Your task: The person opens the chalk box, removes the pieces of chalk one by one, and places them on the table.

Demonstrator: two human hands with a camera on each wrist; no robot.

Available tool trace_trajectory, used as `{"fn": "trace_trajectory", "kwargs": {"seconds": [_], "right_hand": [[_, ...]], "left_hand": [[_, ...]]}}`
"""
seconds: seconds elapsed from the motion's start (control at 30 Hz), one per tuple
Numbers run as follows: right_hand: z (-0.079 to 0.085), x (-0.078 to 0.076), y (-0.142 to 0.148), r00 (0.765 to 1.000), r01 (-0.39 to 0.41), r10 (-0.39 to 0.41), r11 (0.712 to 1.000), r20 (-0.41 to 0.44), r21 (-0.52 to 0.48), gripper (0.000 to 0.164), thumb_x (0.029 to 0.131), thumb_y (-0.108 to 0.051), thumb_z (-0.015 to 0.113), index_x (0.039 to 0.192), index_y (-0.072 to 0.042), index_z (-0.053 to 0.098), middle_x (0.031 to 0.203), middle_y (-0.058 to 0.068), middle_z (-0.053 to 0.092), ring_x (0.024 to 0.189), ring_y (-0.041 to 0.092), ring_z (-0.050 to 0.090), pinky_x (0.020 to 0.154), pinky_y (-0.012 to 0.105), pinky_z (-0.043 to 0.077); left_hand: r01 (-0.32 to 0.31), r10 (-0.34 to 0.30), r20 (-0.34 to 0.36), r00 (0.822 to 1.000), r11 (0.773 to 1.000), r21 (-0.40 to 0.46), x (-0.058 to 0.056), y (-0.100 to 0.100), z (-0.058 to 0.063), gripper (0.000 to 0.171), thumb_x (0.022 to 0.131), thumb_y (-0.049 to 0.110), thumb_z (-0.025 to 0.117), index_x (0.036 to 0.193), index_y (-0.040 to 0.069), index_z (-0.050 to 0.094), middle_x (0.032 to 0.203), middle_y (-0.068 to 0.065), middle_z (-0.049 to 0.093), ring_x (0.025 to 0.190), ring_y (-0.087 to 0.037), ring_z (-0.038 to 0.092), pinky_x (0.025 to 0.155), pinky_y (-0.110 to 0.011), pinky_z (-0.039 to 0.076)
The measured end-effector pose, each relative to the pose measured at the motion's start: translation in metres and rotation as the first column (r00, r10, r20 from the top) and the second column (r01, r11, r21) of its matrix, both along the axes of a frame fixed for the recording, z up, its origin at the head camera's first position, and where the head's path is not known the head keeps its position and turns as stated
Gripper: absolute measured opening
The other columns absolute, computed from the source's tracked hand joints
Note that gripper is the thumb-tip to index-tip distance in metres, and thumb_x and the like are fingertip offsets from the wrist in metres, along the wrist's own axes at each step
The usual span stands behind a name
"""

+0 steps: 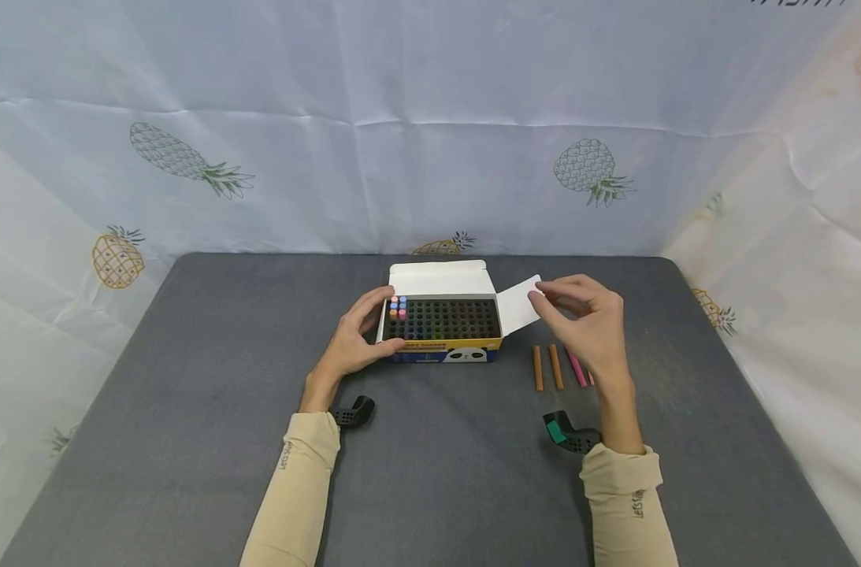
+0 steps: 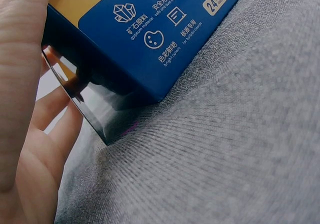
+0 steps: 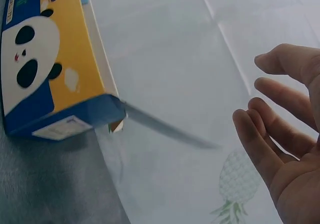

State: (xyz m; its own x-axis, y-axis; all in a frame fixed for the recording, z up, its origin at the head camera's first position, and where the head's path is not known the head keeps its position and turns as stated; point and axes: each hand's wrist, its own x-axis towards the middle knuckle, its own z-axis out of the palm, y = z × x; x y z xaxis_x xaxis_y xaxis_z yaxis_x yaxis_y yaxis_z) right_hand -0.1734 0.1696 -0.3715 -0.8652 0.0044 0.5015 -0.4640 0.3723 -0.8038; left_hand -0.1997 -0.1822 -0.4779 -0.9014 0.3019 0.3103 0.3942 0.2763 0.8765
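Note:
A blue and yellow chalk box [image 1: 440, 352] with a panda print stands on the table, its lid [image 1: 440, 278] raised at the back. Inside, a dark insert [image 1: 451, 319] full of holes holds several coloured chalk sticks [image 1: 398, 307] at the left end. My left hand [image 1: 350, 339] grips the box's left end, thumb at the front corner and fingers behind; a side flap [image 2: 95, 106] hangs out there. Beside the spread right flap [image 1: 518, 305] is my right hand [image 1: 579, 319], fingers loosely bent. In the right wrist view the fingertips are apart from the flap [image 3: 170, 129].
Two orange-brown chalk sticks [image 1: 556, 367] and a pink one [image 1: 576, 367] lie right of the box. Another stick [image 1: 591, 379] is partly hidden by my right wrist. The grey table [image 1: 189, 441] meets a white pineapple-print cloth [image 1: 295, 181] at its back edge.

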Motion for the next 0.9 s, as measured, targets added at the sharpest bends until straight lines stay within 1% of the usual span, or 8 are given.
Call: {"fn": "trace_trajectory", "kwargs": {"seconds": [0.07, 0.2, 0.3, 0.4, 0.5, 0.67, 0.8, 0.9], "right_hand": [[0.001, 0.000, -0.004, 1.000, -0.014, 0.014, 1.000, 0.004, 0.000, 0.015, 0.086, 0.002, 0.077, 0.101, 0.002, 0.081, 0.094, 0.002, 0.071, 0.087, -0.001, 0.067, 0.084, 0.012, 0.058], [-0.001, -0.003, -0.014, 0.998, -0.063, 0.062, 0.998, 0.021, 0.010, 0.014, 0.087, 0.002, 0.077, 0.101, 0.004, 0.080, 0.096, 0.016, 0.071, 0.087, -0.001, 0.065, 0.084, 0.013, 0.058], [-0.004, -0.007, -0.024, 0.994, -0.100, 0.099, 0.995, 0.041, 0.009, 0.014, 0.087, 0.002, 0.077, 0.101, 0.005, 0.079, 0.097, 0.022, 0.070, 0.088, -0.001, 0.064, 0.085, 0.013, 0.059], [-0.007, -0.010, -0.033, 0.990, -0.125, 0.125, 0.992, 0.067, 0.003, 0.014, 0.088, 0.000, 0.077, 0.101, 0.006, 0.079, 0.098, 0.021, 0.071, 0.087, -0.001, 0.064, 0.084, 0.014, 0.059], [-0.009, -0.013, -0.042, 0.985, -0.148, 0.147, 0.989, 0.085, 0.004, 0.015, 0.088, -0.002, 0.078, 0.101, 0.005, 0.080, 0.100, 0.020, 0.072, 0.087, 0.001, 0.064, 0.084, 0.018, 0.061], [-0.015, -0.018, -0.059, 0.975, -0.195, 0.191, 0.981, 0.110, 0.023, 0.016, 0.088, -0.004, 0.079, 0.102, 0.003, 0.080, 0.100, 0.019, 0.072, 0.086, 0.006, 0.066, 0.083, 0.028, 0.064], [-0.020, -0.021, -0.074, 0.962, -0.242, 0.237, 0.970, 0.138, 0.022, 0.015, 0.089, -0.006, 0.078, 0.102, 0.002, 0.080, 0.098, 0.018, 0.072, 0.086, 0.016, 0.068, 0.081, 0.032, 0.064], [-0.025, -0.024, -0.085, 0.953, -0.273, 0.266, 0.961, 0.148, 0.032, 0.015, 0.089, -0.007, 0.078, 0.102, 0.001, 0.080, 0.097, 0.018, 0.072, 0.086, 0.023, 0.069, 0.081, 0.033, 0.064]], "left_hand": [[-0.002, 0.002, 0.009, 1.000, 1.000, -0.005, 0.000, 0.001, 0.001, 0.082, 0.083, 0.007, 0.084, 0.155, 0.013, 0.045, 0.163, -0.013, 0.037, 0.153, -0.037, 0.035, 0.120, -0.059, 0.037], [-0.008, 0.008, 0.029, 1.000, 1.000, -0.007, 0.003, 0.004, 0.008, 0.083, 0.082, -0.002, 0.081, 0.155, 0.008, 0.043, 0.163, -0.017, 0.036, 0.153, -0.039, 0.035, 0.121, -0.060, 0.036], [-0.002, 0.002, 0.041, 0.999, 1.000, -0.001, 0.008, 0.007, 0.020, 0.082, 0.081, -0.003, 0.080, 0.154, -0.001, 0.042, 0.162, -0.023, 0.035, 0.152, -0.043, 0.034, 0.120, -0.062, 0.035], [0.007, -0.007, 0.046, 0.999, 1.000, 0.003, 0.012, 0.009, 0.029, 0.080, 0.082, 0.000, 0.081, 0.152, -0.006, 0.042, 0.160, -0.026, 0.036, 0.150, -0.046, 0.034, 0.120, -0.064, 0.035], [0.004, -0.004, 0.043, 0.999, 1.000, 0.001, 0.009, 0.008, 0.023, 0.081, 0.082, 0.000, 0.081, 0.153, -0.004, 0.042, 0.161, -0.024, 0.035, 0.151, -0.044, 0.033, 0.120, -0.064, 0.034], [0.000, 0.000, 0.026, 1.000, 1.000, 0.006, 0.000, 0.003, 0.004, 0.084, 0.082, 0.002, 0.082, 0.156, 0.008, 0.043, 0.163, -0.016, 0.036, 0.153, -0.037, 0.034, 0.121, -0.061, 0.035], [0.001, -0.001, 0.018, 1.000, 1.000, 0.009, -0.001, 0.001, 0.001, 0.082, 0.084, 0.008, 0.083, 0.156, 0.014, 0.044, 0.163, -0.011, 0.038, 0.153, -0.034, 0.035, 0.121, -0.059, 0.037], [-0.002, 0.002, 0.023, 1.000, 1.000, 0.006, 0.002, 0.002, 0.005, 0.081, 0.084, 0.010, 0.083, 0.156, 0.013, 0.044, 0.163, -0.012, 0.037, 0.153, -0.035, 0.035, 0.121, -0.059, 0.036]]}}
